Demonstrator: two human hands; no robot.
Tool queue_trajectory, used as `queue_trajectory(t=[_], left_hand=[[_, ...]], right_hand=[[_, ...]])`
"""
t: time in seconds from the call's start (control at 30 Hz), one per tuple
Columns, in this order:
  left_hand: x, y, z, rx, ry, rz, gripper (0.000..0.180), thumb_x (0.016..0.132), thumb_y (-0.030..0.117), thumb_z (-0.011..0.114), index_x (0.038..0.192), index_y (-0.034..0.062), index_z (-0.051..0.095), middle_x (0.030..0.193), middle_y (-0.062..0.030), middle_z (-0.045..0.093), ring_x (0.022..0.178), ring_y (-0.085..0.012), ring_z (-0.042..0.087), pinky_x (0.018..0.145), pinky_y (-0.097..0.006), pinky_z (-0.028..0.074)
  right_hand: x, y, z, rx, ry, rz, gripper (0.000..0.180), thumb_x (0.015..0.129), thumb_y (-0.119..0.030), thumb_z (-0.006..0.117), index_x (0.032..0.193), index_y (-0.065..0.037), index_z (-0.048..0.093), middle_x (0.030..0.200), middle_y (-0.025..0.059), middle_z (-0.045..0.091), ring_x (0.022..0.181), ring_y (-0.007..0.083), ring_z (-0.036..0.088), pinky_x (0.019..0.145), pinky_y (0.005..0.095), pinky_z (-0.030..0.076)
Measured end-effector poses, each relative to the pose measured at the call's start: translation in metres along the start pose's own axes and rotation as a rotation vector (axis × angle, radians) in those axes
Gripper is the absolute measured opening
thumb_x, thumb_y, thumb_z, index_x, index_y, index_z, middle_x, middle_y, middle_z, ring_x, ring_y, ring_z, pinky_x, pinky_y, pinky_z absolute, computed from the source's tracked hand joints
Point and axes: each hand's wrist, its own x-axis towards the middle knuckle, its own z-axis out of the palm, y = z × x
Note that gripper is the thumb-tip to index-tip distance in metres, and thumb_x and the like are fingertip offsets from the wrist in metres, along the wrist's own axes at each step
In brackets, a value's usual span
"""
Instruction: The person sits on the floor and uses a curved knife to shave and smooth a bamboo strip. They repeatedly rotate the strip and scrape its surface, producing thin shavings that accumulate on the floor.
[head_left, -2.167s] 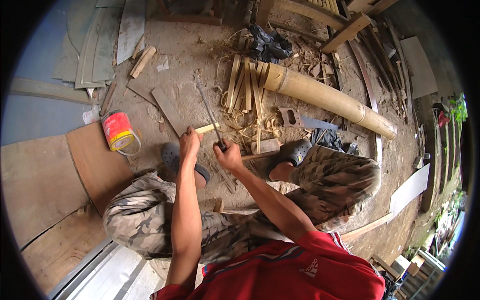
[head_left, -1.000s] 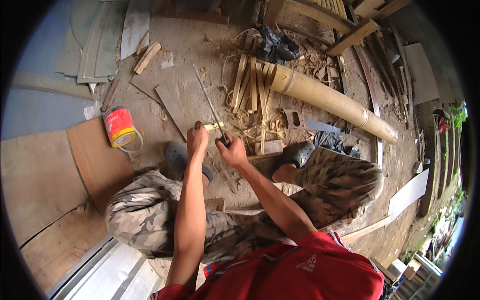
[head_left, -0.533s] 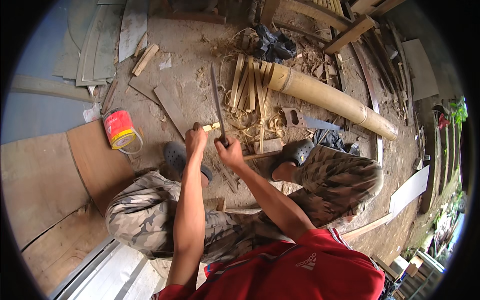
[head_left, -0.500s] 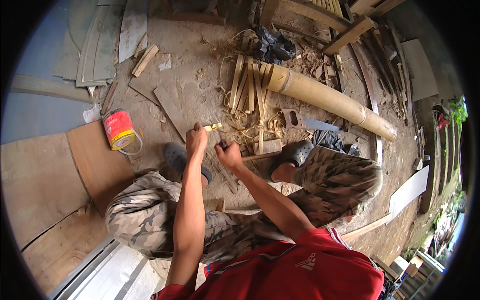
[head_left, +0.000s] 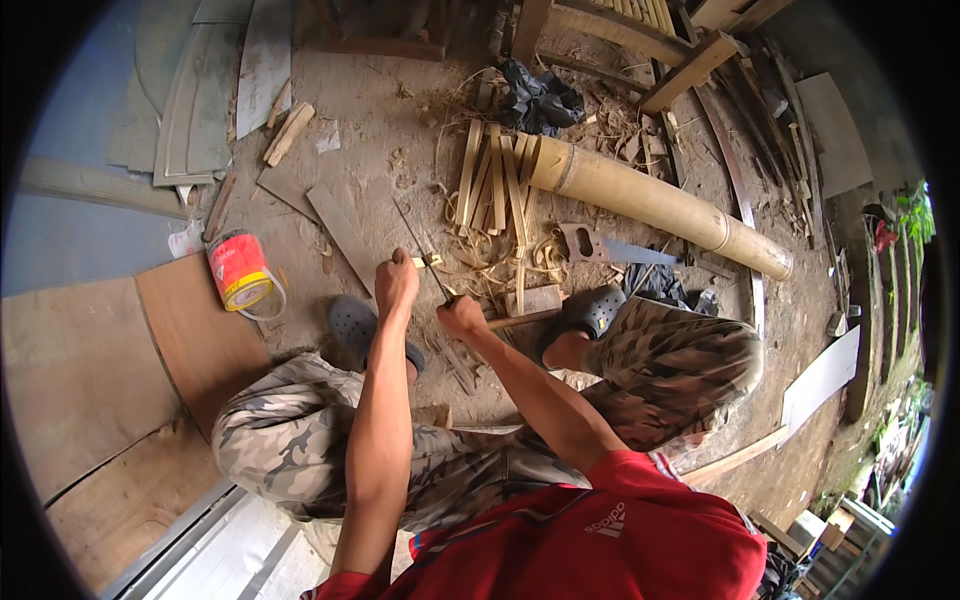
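My left hand is closed on a short, pale bamboo strip, whose end sticks out to the right of the fingers. My right hand is wrapped round the grip of a long, thin knife. Its dark blade slants up and leftward, passing close to the strip; whether they touch I cannot tell. A wooden stick shows just right of that hand, beside a wooden block. Ahead lie several split bamboo strips and curled shavings.
A thick bamboo pole lies at the right, with a handsaw below it. Black plastic bags lie near the strips. A red and yellow bucket stands left, near a brown board. Wooden furniture legs stand at the back.
The knife has swung so that its long blade now shows, pointing up and left. Both hands stay nearly in place, and the left still holds the strip.
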Motion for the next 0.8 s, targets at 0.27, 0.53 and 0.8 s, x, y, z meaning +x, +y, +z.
queue_trajectory(t=[0.27,0.53,0.8], left_hand=[[0.033,-0.012,0.006,0.097,0.005,0.062,0.056,0.096,0.038,0.036,0.097,-0.0095,0.065,0.100,-0.0357,0.063,0.096,-0.0488,0.062,0.081,-0.053,0.049],[0.022,0.004,-0.006,-0.093,-0.099,-0.026,0.060,0.098,0.044,0.037,0.105,-0.0083,0.064,0.092,-0.0251,0.067,0.086,-0.0323,0.066,0.076,-0.045,0.048],[0.009,0.031,-0.014,0.084,-0.412,0.078,0.070,0.092,0.051,0.043,0.129,-0.0072,0.052,0.117,-0.0224,0.065,0.107,-0.0303,0.064,0.100,-0.045,0.042]], right_hand=[[-0.028,-0.012,0.013,0.124,0.318,-0.438,0.039,0.080,-0.029,0.062,0.072,0.010,0.060,0.065,0.0231,0.062,0.065,0.0327,0.066,0.063,0.0420,0.052],[0.011,0.013,0.007,0.061,-0.031,-0.018,0.042,0.081,-0.030,0.061,0.077,0.011,0.064,0.067,0.0230,0.066,0.057,0.0312,0.066,0.061,0.0413,0.053],[0.018,0.022,-0.010,0.015,0.032,-0.044,0.056,0.083,-0.046,0.066,0.075,0.010,0.064,0.069,0.0192,0.065,0.063,0.0285,0.066,0.062,0.0403,0.052]])
